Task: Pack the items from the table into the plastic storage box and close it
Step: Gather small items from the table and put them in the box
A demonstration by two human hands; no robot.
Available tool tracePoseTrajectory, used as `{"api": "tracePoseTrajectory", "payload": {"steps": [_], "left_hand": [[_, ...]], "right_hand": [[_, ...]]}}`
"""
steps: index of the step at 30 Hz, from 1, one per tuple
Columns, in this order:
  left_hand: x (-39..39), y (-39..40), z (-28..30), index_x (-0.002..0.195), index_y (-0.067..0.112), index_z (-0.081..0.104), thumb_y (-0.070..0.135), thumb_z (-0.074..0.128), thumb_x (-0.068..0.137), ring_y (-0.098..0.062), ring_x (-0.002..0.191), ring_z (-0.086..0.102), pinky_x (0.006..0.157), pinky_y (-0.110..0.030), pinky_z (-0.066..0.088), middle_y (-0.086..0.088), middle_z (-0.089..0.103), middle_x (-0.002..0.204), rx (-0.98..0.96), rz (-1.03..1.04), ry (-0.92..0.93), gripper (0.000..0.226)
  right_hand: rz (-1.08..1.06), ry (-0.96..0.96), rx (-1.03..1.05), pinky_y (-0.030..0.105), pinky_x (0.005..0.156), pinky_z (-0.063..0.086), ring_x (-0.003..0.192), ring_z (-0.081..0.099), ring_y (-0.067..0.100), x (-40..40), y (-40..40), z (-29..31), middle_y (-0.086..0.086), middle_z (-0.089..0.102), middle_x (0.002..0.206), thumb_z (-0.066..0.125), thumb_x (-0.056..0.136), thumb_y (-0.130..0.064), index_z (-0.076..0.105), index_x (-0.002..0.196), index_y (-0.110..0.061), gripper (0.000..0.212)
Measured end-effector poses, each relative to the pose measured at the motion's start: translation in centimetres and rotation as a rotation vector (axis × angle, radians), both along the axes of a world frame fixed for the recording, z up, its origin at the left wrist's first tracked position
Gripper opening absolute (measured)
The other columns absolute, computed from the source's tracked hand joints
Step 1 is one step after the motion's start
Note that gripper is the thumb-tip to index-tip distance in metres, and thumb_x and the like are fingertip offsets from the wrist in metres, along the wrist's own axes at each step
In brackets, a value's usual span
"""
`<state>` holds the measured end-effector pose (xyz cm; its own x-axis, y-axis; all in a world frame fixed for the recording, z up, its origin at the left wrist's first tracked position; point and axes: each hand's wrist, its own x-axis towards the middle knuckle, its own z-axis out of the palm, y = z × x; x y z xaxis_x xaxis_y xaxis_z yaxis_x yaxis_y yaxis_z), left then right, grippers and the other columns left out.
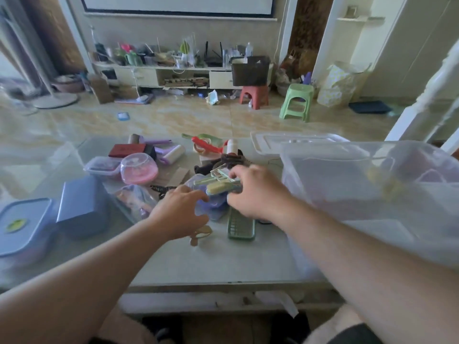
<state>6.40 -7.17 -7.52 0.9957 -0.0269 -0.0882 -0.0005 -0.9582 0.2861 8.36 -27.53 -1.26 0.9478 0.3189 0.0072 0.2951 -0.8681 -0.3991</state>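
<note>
Right hand grips yellow brush mid-bench; left hand spread, empty. Storage box open at right edge, lid behind. Green tray, pink tub crowd pile.

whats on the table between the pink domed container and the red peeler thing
In the head view, a white lint roller with a purple handle lies between the pink domed container and the red peeler.

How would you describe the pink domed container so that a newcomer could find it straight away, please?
Start at the big clear storage box on the table's right, then look across to the left of both hands. The pink domed container sits beside a flat clear tub; it alone is round and pink.
</note>
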Motion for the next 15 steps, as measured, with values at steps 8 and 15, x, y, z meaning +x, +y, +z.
{"api": "tracePoseTrajectory", "payload": {"steps": [8, 15], "left_hand": [[-0.1, 1.8, -5.7, 0.138, 0.036, 0.058, 0.042, 0.067, 0.088, -0.021, 0.123, 0.054, 0.098, -0.029, 0.043, -0.001, 0.063, 0.126, -0.033, -0.09, 0.136, 0.051], [1.3, 3.6, -6.3, 0.131, 0.036, 0.054, 0.031, 0.068, 0.078, -0.022, 0.098, 0.067, 0.082, -0.035, 0.056, 0.005, 0.072, 0.102, -0.173, 0.061, 0.0, 0.054]], "right_hand": [[-0.236, 0.201, -0.315, 0.046, 0.089, 0.048, 0.127, 0.05, 0.039, 1.1, 2.8, -10.4, 0.012, 0.047, 0.135, 0.064, 0.088, -0.056, 0.046, 0.131, -0.024, 0.056], [-0.062, -0.123, -0.212, 0.038, 0.09, 0.041, 0.123, 0.045, 0.034, 7.5, 6.0, -8.8, 0.004, 0.039, 0.139, 0.065, 0.081, -0.024, 0.044, 0.142, -0.033, 0.065]]}}
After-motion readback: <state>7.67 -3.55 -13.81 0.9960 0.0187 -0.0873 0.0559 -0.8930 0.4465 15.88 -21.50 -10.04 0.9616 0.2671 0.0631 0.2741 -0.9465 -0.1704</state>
